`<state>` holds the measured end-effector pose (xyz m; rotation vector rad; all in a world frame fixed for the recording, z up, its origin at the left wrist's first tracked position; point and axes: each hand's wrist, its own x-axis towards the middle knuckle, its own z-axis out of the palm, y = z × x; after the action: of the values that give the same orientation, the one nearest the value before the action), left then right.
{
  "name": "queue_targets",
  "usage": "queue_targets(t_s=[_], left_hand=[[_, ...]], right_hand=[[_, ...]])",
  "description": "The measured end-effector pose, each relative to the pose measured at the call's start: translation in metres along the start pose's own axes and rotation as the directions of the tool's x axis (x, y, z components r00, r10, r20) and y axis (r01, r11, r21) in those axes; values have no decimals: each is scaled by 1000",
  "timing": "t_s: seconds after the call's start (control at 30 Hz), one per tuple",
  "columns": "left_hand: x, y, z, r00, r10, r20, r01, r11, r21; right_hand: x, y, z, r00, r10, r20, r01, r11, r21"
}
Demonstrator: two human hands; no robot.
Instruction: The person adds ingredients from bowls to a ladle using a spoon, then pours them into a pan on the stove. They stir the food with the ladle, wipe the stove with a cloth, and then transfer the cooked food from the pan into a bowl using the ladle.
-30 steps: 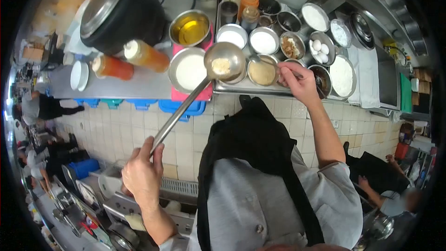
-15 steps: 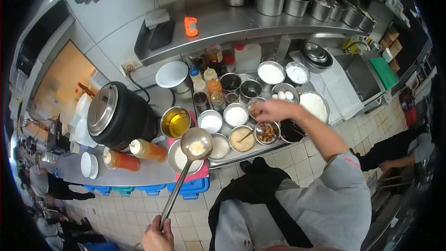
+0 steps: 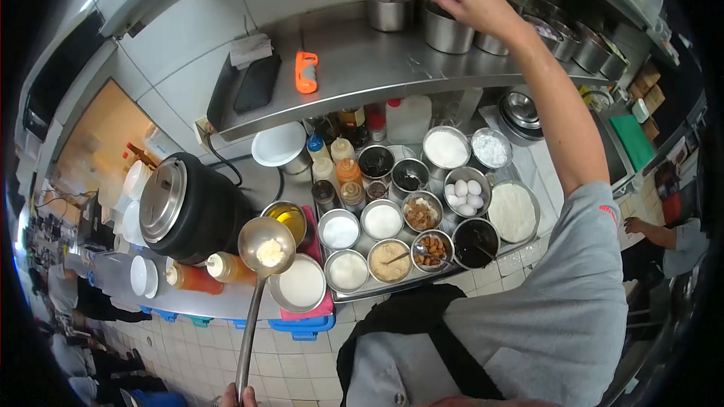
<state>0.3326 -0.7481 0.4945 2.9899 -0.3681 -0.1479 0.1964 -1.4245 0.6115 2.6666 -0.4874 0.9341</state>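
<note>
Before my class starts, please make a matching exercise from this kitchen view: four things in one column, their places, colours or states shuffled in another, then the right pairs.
Things
1. Ladle
2. Eggs
3. Right hand
4. Board

Places, colours, states
A. At a pot on the shelf
B. Green
C. Held by the left hand, with pale bits in it
D. Together in a metal bowl

Pairs: 1-C, 2-D, 3-A, 4-B

1 head-worn view (wide, round-edged), facing forward and down, counter (image 3: pixel 204 300) close below
</note>
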Motion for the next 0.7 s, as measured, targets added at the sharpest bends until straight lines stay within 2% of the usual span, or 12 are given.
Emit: queue_targets(t_s=[0.03, 0.1, 0.2, 0.23, 0.27, 0.33, 0.37, 0.4, 0.47, 0.5, 0.57, 0.7], left_hand=[[0, 1, 0, 1000, -9, -8, 9, 1000, -8], [-2, 12, -3, 999, -27, -20, 27, 1000, -8], [-5, 30, -5, 997, -61, -46, 67, 990, 123], [-4, 31, -3, 997, -65, -33, 67, 995, 74], [-3, 32, -2, 997, -69, -21, 69, 997, 24], [-2, 41, -3, 998, -49, -43, 50, 998, 24], [-1, 45, -4, 998, -32, -49, 33, 999, 19], [-1, 47, -4, 998, -16, -56, 17, 1000, 13], [2, 50, -1, 997, 0, -81, 0, 1000, 2], [4, 54, -2, 996, -9, -87, 11, 1000, 29], [7, 55, -1, 996, -16, -91, 21, 998, 56], [13, 55, 0, 994, 13, -108, -5, 998, 67]], right_hand=[[8, 13, 6, 1000, -6, -6, 6, 1000, 6], [16, 40, 23, 985, 72, 158, -66, 997, -40], [23, 79, 45, 968, 9, 250, 4, 998, -55], [31, 88, 51, 927, 76, 367, -39, 993, -108], [35, 84, 52, 927, 65, 369, -31, 995, -98], [40, 67, 49, 789, 289, 543, -245, 957, -154], [42, 59, 48, 798, 260, 544, -157, 961, -228], [45, 58, 51, 799, 248, 548, -149, 964, -219], [46, 61, 57, 675, 340, 655, -293, 938, -185], [44, 65, 61, 675, 334, 657, -289, 940, -181], [36, 74, 71, 750, 282, 598, -238, 959, -154], [37, 95, 81, 743, 251, 621, -217, 967, -132]])
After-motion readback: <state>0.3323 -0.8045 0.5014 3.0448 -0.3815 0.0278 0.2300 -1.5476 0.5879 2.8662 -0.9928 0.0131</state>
